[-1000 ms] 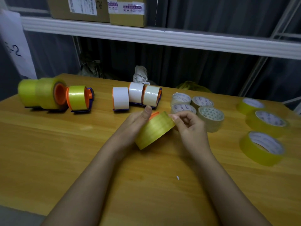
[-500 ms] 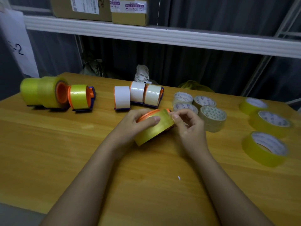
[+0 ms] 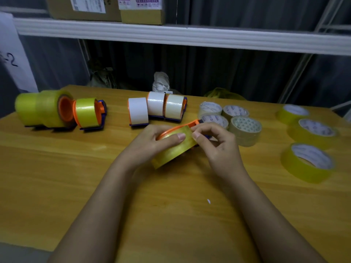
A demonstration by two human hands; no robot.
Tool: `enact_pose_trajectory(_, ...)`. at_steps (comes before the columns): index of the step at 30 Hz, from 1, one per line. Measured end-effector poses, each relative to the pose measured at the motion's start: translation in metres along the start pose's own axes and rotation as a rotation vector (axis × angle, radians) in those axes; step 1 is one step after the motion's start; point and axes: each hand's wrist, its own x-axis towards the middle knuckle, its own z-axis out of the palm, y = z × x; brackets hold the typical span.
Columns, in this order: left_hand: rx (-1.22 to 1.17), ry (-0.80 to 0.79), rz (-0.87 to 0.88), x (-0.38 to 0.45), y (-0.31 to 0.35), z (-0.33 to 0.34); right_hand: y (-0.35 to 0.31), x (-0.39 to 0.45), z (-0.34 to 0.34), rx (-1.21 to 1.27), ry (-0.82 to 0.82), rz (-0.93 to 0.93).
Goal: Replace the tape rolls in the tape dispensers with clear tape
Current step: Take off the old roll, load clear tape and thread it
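Right now, both hands are holding a tape dispenser (image 3: 176, 144) loaded with a yellowish roll, tilted just above the wooden table (image 3: 57, 177). The left hand (image 3: 152, 143) is wrapping around the dispenser's left side, its thumb lying flat across the roll's outer face. The right hand (image 3: 218, 145) is curling its fingers at the dispenser's right end, with thumb and forefinger pinching at the edge of the roll near the orange rim; whether they are gripping a loose tape end is too small to tell.

Beyond the held dispenser, three dispensers with white rolls (image 3: 156, 109) are standing side by side, touching one another. Far to the left of the held dispenser, a dispenser with a yellow roll (image 3: 88, 113) is sitting just beside two large yellow rolls (image 3: 43, 108) on their own stands. Just to the right of the held dispenser, four clear tape rolls (image 3: 230, 120) are lying flat in a tight cluster, the nearest one close behind the right hand's knuckles. Farther right of the held dispenser, three yellow tape rolls (image 3: 308, 145) are lying flat, spaced apart along the table's right side. Behind the table, cardboard boxes (image 3: 114, 8) are resting on a white shelf (image 3: 190, 36).
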Motion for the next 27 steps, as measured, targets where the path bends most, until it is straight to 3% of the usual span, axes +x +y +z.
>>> enact_pose_trajectory(12, 0.009, 0.081, 0.071, 0.002, -0.008, 0.013, 0.003, -0.001, -0.008, 0.059, -0.059, 0.012)
enact_pose_trajectory(22, 0.094, 0.146, 0.127, 0.004, -0.013, 0.016, 0.007, 0.001, -0.003, -0.335, 0.060, -0.238)
enact_pose_trajectory(27, 0.187, 0.188, 0.127, 0.004, -0.018, 0.016, 0.005, -0.001, 0.001, -0.343, 0.064, -0.130)
